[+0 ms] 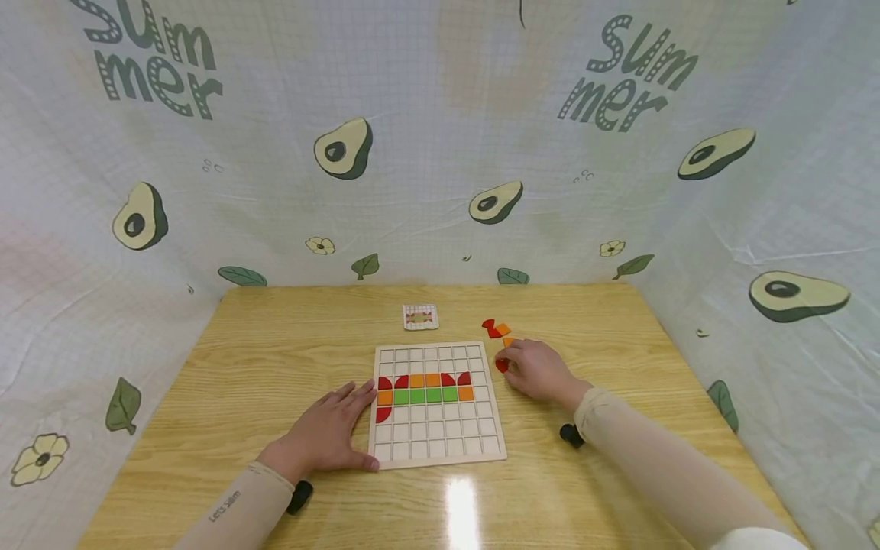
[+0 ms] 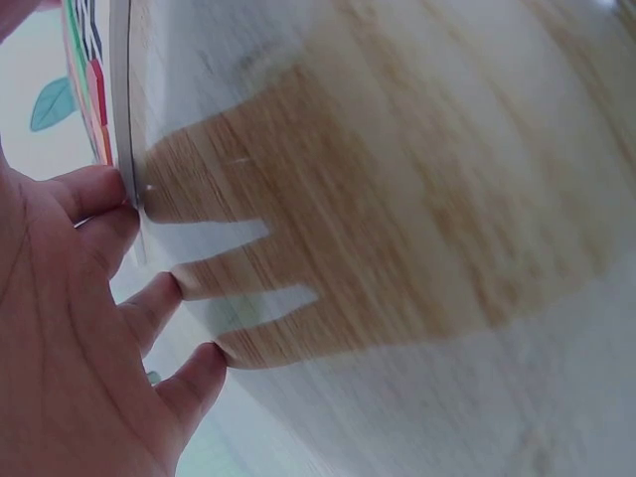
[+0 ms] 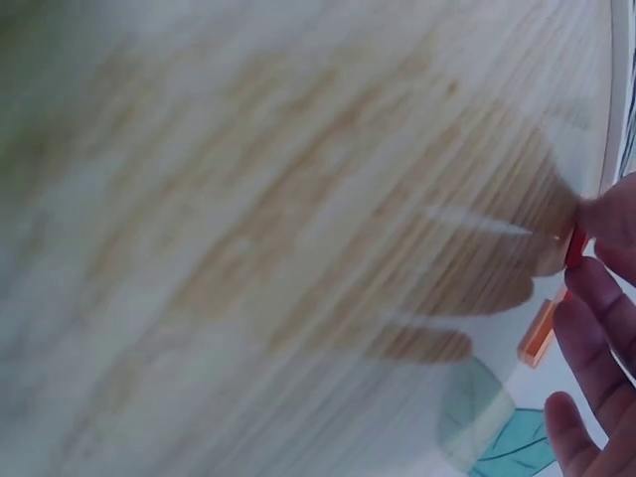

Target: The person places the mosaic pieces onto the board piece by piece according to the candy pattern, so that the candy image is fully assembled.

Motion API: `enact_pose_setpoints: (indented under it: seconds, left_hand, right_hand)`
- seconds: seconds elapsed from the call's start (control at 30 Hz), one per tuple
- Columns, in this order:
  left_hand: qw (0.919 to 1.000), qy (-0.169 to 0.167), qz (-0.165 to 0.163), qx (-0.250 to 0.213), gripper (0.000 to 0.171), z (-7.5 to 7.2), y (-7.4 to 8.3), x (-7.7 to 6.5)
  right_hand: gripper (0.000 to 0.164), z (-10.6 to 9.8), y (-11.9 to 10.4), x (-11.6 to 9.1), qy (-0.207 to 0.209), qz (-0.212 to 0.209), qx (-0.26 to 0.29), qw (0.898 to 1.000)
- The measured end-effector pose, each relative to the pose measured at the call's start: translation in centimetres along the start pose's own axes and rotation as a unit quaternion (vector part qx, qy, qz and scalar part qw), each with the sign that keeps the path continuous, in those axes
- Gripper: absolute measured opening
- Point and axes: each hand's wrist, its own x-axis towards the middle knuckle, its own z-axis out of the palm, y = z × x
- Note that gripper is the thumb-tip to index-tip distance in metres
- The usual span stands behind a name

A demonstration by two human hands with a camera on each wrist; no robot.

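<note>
A square wooden grid board (image 1: pixel 440 461) lies on the table. Across it runs a row of red quarter-round and orange square tiles, above a row with green tiles (image 1: pixel 417 396) and an orange one at each end. One more red tile (image 1: pixel 383 415) sits lower at the left. My left hand (image 1: pixel 326 431) is spread, fingertips and thumb against the board's left edge. Beyond the right edge, my right hand (image 1: pixel 539 372) pinches a red tile (image 3: pixel 575 245) between thumb and finger, low over the table. An orange tile (image 1: pixel 509 341) shows just past those fingers.
Behind the board lies a small pattern card (image 1: pixel 420 317) with a printed grid. Loose red tiles (image 1: pixel 491 328) and an orange tile (image 1: pixel 503 329) lie at the back right. A printed cloth (image 1: pixel 426 244) hangs around the wooden table (image 1: pixel 275 328).
</note>
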Motion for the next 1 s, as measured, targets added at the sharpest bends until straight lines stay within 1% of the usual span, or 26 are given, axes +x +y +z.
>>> enact_pose_setpoints:
  seconds: [0.1, 0.37, 0.57, 0.83, 1.0]
  left_hand:
    - [1.0000, 0.001, 0.000, 0.003, 0.116, 0.00, -0.06, 0.01]
    - [1.0000, 0.000, -0.002, -0.008, 0.117, -0.01, 0.02, -0.04]
    - [1.0000, -0.002, -0.006, -0.002, 0.118, 0.06, 0.06, -0.05]
    - [1.0000, 0.001, -0.004, 0.001, 0.117, 0.26, -0.08, 0.00]
    - [1.0000, 0.003, -0.004, 0.003, 0.117, 0.45, -0.23, -0.02]
  right_hand:
    - [0.029, -0.11, -0.09, -0.03, 0.001, 0.001, 0.006, 1.000]
    - [0.025, -0.04, 0.07, 0.01, -0.006, 0.002, 0.010, 1.000]
    - [0.027, -0.06, 0.28, -0.13, -0.012, 0.016, 0.034, 0.999]
    - [0.029, -0.61, 0.14, -0.49, -0.013, 0.028, 0.066, 0.997]
    - [0.030, -0.89, 0.15, -0.59, -0.009, 0.035, 0.074, 0.997]
